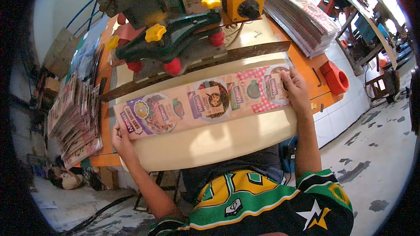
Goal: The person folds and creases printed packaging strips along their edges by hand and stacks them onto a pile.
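Note:
A long printed plastic sheet [183, 105], pinkish with food pictures and a checked pattern, lies stretched across the cream work surface [218, 142]. My left hand [121, 140] pinches its left end, thumb on top. At the opposite end, my right hand [295, 88] grips the sheet with the fingers closed over its edge. Just behind the sheet runs a long metal bar [197, 72] of a press machine. Above that bar is the machine's dark green arm frame [175, 46], with red feet and yellow star knobs [156, 32].
A yellow control box [246, 2] with a black dial sits on the machine. Stacked printed sheets stand at the back right [297, 13] and on the left [76, 118]. A red tape dispenser [334, 78] is at the orange table's right edge, near a black hex key [317, 77].

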A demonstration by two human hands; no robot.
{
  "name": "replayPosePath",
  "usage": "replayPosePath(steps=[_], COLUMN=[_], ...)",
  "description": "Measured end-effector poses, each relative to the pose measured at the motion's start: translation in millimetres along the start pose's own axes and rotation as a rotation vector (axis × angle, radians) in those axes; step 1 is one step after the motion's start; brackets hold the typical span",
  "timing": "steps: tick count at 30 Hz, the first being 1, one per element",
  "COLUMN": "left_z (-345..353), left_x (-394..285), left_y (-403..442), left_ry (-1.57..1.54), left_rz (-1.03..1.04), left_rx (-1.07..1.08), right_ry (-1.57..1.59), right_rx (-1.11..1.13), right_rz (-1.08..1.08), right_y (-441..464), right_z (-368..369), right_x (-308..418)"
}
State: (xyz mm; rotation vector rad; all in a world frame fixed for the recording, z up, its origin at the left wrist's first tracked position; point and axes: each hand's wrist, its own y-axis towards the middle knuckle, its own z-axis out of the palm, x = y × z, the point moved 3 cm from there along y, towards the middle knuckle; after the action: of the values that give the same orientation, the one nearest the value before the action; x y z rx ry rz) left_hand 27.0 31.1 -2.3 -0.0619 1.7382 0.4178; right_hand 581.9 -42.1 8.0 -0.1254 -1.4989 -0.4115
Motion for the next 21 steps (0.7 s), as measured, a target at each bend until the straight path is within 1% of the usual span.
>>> replayPosePath(steps=[4,6,9,10,12,15,19,21], left_z=[6.9,8.2,5.3,4.4,4.1,5.3,8.2,6.4], left_x=[-3.4,-9.2,-4.3,-4.4,-6.2,-2.3,-8.0,-0.4], left_y=[-0.2,-1.7,0.3,-0.2,-1.8,-0.2,-2.7,-0.2], left_ry=[0.012,0.113,0.146,0.144,0.248,0.155,0.186,0.104], left_rz=[-0.063,-0.04,-0.011,-0.009,0.007,-0.015,0.014,0.025], left_rx=[-0.003,-0.011,0.01,0.005,-0.025,-0.017,-0.038,-0.03], right_ry=[0.04,0.021,-0.011,-0.011,0.033,0.013,0.026,0.012], right_rx=[0.012,0.01,-0.015,-0.011,-0.001,0.006,0.021,0.021], right_rz=[0.017,0.012,0.007,0.004,0.038,0.01,0.002,-0.002], right_y=[-1.1,-0.1,-0.8,-0.9,-2.3,-1.4,-1.3,-0.5], right_z=[2.1,2.0,3.8,4.7,5.8,6.0,5.8,4.1], right_x=[2.6,0.8,2.2,3.8,5.8,6.2,6.6,4.4])
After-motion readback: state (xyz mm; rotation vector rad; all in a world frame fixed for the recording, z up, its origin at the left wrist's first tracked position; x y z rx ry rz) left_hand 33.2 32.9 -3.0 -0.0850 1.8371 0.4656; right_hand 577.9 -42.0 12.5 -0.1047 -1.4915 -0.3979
